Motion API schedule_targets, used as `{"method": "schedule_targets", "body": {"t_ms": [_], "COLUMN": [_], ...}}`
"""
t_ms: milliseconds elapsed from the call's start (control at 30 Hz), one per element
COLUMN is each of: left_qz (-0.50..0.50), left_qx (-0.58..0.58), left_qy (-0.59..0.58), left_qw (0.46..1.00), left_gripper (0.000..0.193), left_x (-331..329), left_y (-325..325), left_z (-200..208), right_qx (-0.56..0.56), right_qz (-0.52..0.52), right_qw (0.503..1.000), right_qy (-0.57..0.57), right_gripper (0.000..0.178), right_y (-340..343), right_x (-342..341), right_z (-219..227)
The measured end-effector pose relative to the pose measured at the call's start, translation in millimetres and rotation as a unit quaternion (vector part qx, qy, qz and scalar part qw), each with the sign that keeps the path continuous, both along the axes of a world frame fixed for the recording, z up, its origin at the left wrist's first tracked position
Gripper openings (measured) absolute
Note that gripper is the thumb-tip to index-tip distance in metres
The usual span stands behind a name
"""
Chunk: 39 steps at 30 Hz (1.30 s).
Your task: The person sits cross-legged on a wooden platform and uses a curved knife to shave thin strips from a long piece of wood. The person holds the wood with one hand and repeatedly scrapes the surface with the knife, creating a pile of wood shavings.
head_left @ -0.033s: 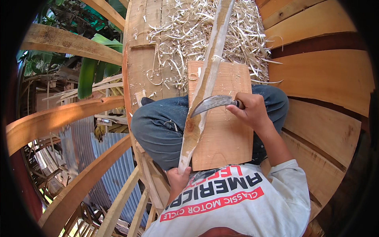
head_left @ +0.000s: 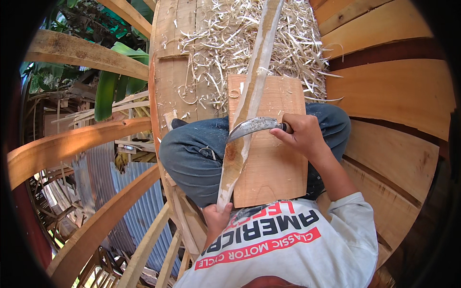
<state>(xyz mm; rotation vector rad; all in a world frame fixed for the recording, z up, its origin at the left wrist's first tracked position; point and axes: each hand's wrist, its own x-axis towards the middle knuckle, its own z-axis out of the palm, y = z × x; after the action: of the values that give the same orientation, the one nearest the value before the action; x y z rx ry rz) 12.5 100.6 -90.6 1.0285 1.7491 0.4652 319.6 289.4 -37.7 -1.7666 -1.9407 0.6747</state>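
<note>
A long pale wooden stick (head_left: 249, 91) runs from my lap up past the top edge, lying across a flat wooden board (head_left: 276, 168) that rests on my knees. My left hand (head_left: 216, 218) grips the stick's lower end close to my body. My right hand (head_left: 301, 135) is closed on the handle of a curved metal knife (head_left: 252, 127). The blade lies across the stick at mid-length, touching its peeled face.
A heap of pale wood shavings (head_left: 216, 43) covers the plank floor (head_left: 168, 81) ahead of my knees. Broad curved planks (head_left: 394, 91) rise at the right. Curved wooden beams (head_left: 72, 144) arc at the left, with corrugated metal sheets (head_left: 115, 201) and green leaves (head_left: 108, 91) beyond.
</note>
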Motion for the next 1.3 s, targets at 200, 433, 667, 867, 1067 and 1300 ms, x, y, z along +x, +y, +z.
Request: {"method": "schedule_targets", "body": {"t_ms": [200, 433, 667, 867, 1067, 1300], "left_qz": [0.019, 0.003, 0.015, 0.009, 0.008, 0.015], "left_qx": [-0.014, 0.01, 0.013, 0.042, 0.025, 0.038], "left_qy": [0.011, 0.059, 0.058, 0.089, 0.075, 0.064], "left_qw": [1.0, 0.998, 0.998, 0.995, 0.997, 0.997], "left_gripper": [0.046, 0.054, 0.059, 0.061, 0.057, 0.052], "left_x": [6, 9, 6, 7, 6, 11], "left_y": [2, 2, -1, -8, -5, 0], "left_z": [8, 8, 0, -9, -6, 4], "right_qx": [0.04, 0.036, 0.044, 0.025, 0.043, 0.044], "right_qz": [0.023, -0.01, -0.184, -0.138, 0.023, -0.065], "right_qw": [0.986, 0.971, 0.97, 0.984, 0.987, 0.987], "right_qy": [-0.162, -0.238, -0.156, -0.108, -0.155, -0.139], "right_gripper": [0.055, 0.07, 0.078, 0.065, 0.062, 0.07], "right_y": [45, 97, 148, 82, 45, 99], "right_x": [12, 31, 88, 75, 24, 36], "right_z": [4, 7, 16, 16, 10, 14]}}
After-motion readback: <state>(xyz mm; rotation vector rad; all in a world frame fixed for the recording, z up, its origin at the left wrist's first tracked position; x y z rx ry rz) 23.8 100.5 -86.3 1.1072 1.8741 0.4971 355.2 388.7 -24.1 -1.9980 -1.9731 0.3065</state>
